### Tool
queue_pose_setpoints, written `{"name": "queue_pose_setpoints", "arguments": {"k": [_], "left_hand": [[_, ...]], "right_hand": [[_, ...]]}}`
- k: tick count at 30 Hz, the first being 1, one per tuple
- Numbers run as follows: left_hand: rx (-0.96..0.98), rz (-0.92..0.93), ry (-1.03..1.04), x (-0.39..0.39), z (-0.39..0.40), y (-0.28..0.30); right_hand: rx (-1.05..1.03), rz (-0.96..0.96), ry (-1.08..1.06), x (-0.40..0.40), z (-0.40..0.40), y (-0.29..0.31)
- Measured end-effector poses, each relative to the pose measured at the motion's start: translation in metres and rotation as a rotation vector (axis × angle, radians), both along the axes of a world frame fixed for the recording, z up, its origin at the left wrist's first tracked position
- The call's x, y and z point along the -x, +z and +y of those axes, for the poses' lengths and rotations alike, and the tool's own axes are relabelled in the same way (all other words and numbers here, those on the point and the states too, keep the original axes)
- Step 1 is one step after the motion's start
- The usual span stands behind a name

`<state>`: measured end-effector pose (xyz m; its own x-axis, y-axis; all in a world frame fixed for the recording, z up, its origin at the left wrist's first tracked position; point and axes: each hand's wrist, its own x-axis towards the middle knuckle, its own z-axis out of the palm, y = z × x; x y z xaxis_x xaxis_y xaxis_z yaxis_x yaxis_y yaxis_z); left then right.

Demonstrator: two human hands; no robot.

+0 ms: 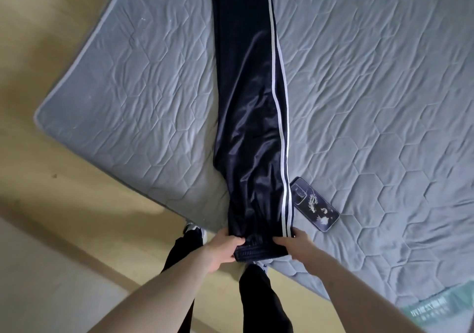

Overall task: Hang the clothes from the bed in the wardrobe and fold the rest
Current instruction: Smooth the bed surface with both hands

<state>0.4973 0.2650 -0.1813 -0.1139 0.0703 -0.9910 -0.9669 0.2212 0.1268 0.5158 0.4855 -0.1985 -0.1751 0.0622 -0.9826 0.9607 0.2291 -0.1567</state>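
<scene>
Standing at the edge of a bed, a person grips the near end of a pair of dark navy track trousers laid lengthwise across the grey quilted mattress cover. The left hand has its fingers curled round the ribbed hem at about 7 o'clock of the garment's near end, thumb on top and fingers tucked beneath the fabric. The right hand holds the same hem at about 5 o'clock, fingers bent over the cloth just below the twin white stripes that run along the trousers' right edge. The two hands sit close together, with the hem bunched between them.

The trousers stretch away from the hands toward 12 o'clock, the legs laid one over the other in a single long band, the glossy fabric creased and catching the light, and the far end running out of the top of the view. The near end hangs just past the mattress edge, above the person's own black trouser legs and light-toed shoes.

A phone in a dark patterned case lies flat on the cover just beside the trousers, at 3 o'clock from the hem. The yellowish floor shows at 9 o'clock, and a blurred green printed item sits at 4 o'clock near the frame's corner.
</scene>
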Motion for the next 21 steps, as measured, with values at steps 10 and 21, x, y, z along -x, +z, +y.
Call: {"name": "queue_pose_setpoints", "arguments": {"k": [10, 21], "left_hand": [[-0.178, -0.124, 0.155, 0.021, -0.023, 0.067], [0.117, 0.331, 0.111, 0.156, -0.034, 0.116]], "right_hand": [[0.305, -0.191, -0.513, 0.021, -0.032, 0.065], [-0.053, 0.016, -0.406, 0.163, -0.052, 0.127]]}}
